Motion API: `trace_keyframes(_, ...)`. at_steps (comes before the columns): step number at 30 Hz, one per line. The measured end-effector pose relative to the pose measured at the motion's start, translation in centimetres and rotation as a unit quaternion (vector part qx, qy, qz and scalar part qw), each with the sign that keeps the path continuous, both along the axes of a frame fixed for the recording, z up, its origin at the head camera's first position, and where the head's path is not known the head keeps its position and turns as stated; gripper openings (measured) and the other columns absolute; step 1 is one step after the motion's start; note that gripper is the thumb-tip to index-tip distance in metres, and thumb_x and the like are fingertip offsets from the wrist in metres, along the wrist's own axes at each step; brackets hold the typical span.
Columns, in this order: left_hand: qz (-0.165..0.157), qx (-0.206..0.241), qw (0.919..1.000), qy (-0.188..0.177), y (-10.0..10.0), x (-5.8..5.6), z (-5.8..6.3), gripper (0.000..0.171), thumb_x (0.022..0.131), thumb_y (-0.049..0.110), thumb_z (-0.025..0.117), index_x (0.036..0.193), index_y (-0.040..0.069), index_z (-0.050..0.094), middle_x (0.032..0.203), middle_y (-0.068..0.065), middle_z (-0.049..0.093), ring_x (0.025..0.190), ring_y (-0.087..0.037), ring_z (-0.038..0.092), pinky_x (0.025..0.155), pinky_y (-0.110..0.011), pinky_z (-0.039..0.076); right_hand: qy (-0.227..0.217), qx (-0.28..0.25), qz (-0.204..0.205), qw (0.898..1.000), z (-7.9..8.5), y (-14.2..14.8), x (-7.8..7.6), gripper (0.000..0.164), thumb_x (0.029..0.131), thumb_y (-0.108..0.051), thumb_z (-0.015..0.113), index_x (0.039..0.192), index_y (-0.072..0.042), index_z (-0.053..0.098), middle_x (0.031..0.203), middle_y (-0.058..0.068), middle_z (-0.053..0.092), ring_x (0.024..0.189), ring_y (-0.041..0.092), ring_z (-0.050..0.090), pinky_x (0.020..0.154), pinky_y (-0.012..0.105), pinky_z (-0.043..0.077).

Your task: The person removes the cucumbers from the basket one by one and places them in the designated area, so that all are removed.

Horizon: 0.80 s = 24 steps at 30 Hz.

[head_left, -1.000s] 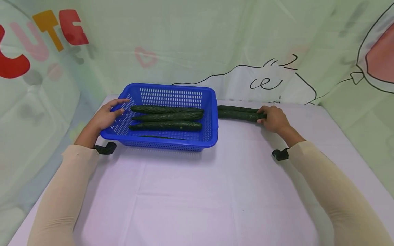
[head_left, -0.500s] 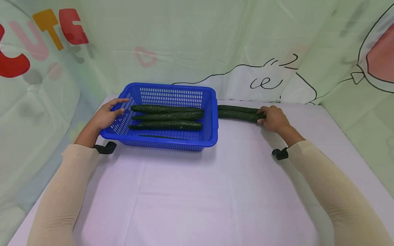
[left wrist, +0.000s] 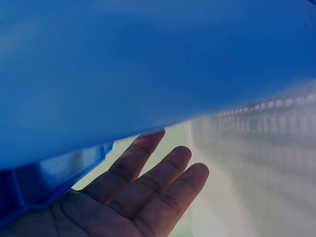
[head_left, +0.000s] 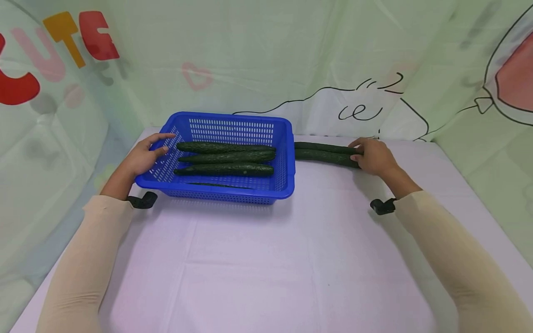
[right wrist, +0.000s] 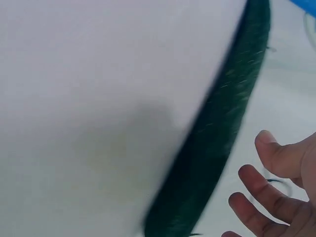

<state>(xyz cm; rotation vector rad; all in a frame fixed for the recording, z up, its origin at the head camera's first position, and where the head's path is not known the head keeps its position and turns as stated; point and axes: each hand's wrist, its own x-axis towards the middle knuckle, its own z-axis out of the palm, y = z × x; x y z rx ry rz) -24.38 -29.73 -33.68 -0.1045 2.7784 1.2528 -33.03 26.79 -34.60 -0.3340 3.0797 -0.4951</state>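
On the counter (head_left: 250, 268) stands the blue basket (head_left: 290, 157) with cucumbers inside (head_left: 226, 158), and just right of it lie two loose cucumbers (head_left: 326, 156), probably firm, fairly light, slightly slippery, best gripped mid-length. My left hand (head_left: 143, 159) is spread at the basket's left rim; my right hand (head_left: 376, 157), fingers parted, pinching nothing, is at the pair's right ends.

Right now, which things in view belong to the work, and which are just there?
In the work: blue perforated basket, cucumbers inside it, two cucumbers beside it, left hand at the basket, right hand by those two.

Seemingly just there: white tablecloth, printed backdrop.
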Motion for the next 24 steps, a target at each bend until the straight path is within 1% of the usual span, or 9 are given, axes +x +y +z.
trace_keyframes(3, -0.001, -0.001, 1.0, 0.0, 0.0, 0.0, 0.0, 0.048, 0.106, 0.027, 0.041, 0.153, 0.023, 0.036, 0.163, -0.02, 0.02, 0.13, -0.044, 0.044, 0.101, -0.057, 0.04, 0.023, -0.027, 0.016, 0.999, 0.9, -0.8, 0.8, 0.034, 0.097, -0.009, 0.058, 0.13, 0.0, 0.057, 0.122, 0.03, 0.062, 0.108, 0.045, 0.059, 0.084, 0.055, 0.048)
trace_keyframes(6, 0.0, 0.0, 1.0, 0.0, 0.0, 0.0, 0.1, 0.048, 0.106, 0.028, 0.041, 0.153, 0.024, 0.035, 0.163, -0.019, 0.019, 0.131, -0.045, 0.043, 0.102, -0.058, 0.04, 0.044, -0.057, 0.04, 0.997, 2.1, -2.1, 2.2, 0.032, 0.098, -0.011, 0.058, 0.127, 0.0, 0.059, 0.119, 0.028, 0.064, 0.112, 0.044, 0.058, 0.085, 0.055, 0.046)
trace_keyframes(9, 0.0, 0.0, 1.0, -0.001, 0.0, 0.1, 0.2, 0.048, 0.106, 0.028, 0.041, 0.153, 0.024, 0.035, 0.163, -0.019, 0.019, 0.133, -0.045, 0.042, 0.101, -0.058, 0.041, 0.064, -0.088, 0.068, 0.992, 3.3, -4.0, 3.7, 0.029, 0.097, -0.011, 0.06, 0.124, -0.001, 0.063, 0.116, 0.025, 0.067, 0.115, 0.042, 0.058, 0.088, 0.055, 0.045)
trace_keyframes(13, 0.0, 0.002, 1.0, -0.004, 0.0, 0.1, 0.2, 0.048, 0.106, 0.028, 0.041, 0.153, 0.025, 0.034, 0.164, -0.018, 0.017, 0.135, -0.044, 0.039, 0.104, -0.058, 0.038, 0.093, -0.116, 0.12, 0.982, 4.1, -7.3, 5.7, 0.024, 0.096, -0.01, 0.063, 0.117, -0.002, 0.067, 0.112, 0.02, 0.07, 0.114, 0.038, 0.06, 0.095, 0.053, 0.045)
trace_keyframes(16, -0.001, 0.004, 1.0, -0.005, 0.0, 0.1, 0.1, 0.048, 0.106, 0.029, 0.041, 0.153, 0.026, 0.034, 0.164, -0.018, 0.018, 0.134, -0.043, 0.04, 0.103, -0.057, 0.039, 0.104, -0.116, 0.175, 0.972, 4.3, -9.9, 7.3, 0.021, 0.095, -0.008, 0.064, 0.114, -0.002, 0.069, 0.111, 0.016, 0.071, 0.111, 0.034, 0.062, 0.1, 0.052, 0.044)
trace_keyframes(18, -0.002, 0.003, 1.0, -0.005, 0.1, 0.1, 0.1, 0.048, 0.106, 0.029, 0.041, 0.153, 0.026, 0.035, 0.164, -0.018, 0.018, 0.133, -0.043, 0.041, 0.101, -0.055, 0.04, 0.098, -0.115, 0.214, 0.965, 4.3, -11.5, 8.3, 0.019, 0.094, -0.008, 0.066, 0.112, -0.003, 0.07, 0.109, 0.014, 0.072, 0.108, 0.031, 0.064, 0.099, 0.049, 0.046)
trace_keyframes(20, -0.003, 0.002, 1.0, -0.004, 0.1, 0.1, 0.1, 0.048, 0.106, 0.029, 0.041, 0.153, 0.026, 0.035, 0.164, -0.018, 0.018, 0.133, -0.043, 0.041, 0.1, -0.054, 0.04, 0.081, -0.126, 0.26, 0.954, 4.2, -12.9, 9.2, 0.019, 0.093, -0.008, 0.067, 0.111, -0.005, 0.07, 0.106, 0.01, 0.073, 0.102, 0.026, 0.066, 0.093, 0.044, 0.05)
trace_keyframes(22, -0.002, 0.0, 1.0, -0.004, 0.1, 0.0, 0.0, 0.048, 0.106, 0.028, 0.041, 0.153, 0.026, 0.035, 0.164, -0.018, 0.018, 0.133, -0.043, 0.041, 0.101, -0.055, 0.039, 0.049, -0.143, 0.298, 0.943, 4.1, -14.3, 9.8, 0.019, 0.093, -0.009, 0.067, 0.112, -0.008, 0.07, 0.103, 0.006, 0.073, 0.097, 0.019, 0.067, 0.088, 0.039, 0.053)
trace_keyframes(24, -0.001, 0.0, 1.0, -0.003, 0.1, 0.0, 0.0, 0.048, 0.106, 0.028, 0.041, 0.153, 0.026, 0.035, 0.164, -0.017, 0.017, 0.135, -0.043, 0.04, 0.103, -0.056, 0.037, 0.002, -0.157, 0.329, 0.931, 4.0, -15.6, 10.2, 0.02, 0.094, -0.009, 0.066, 0.114, -0.009, 0.069, 0.101, 0.004, 0.073, 0.094, 0.015, 0.067, 0.083, 0.035, 0.054)
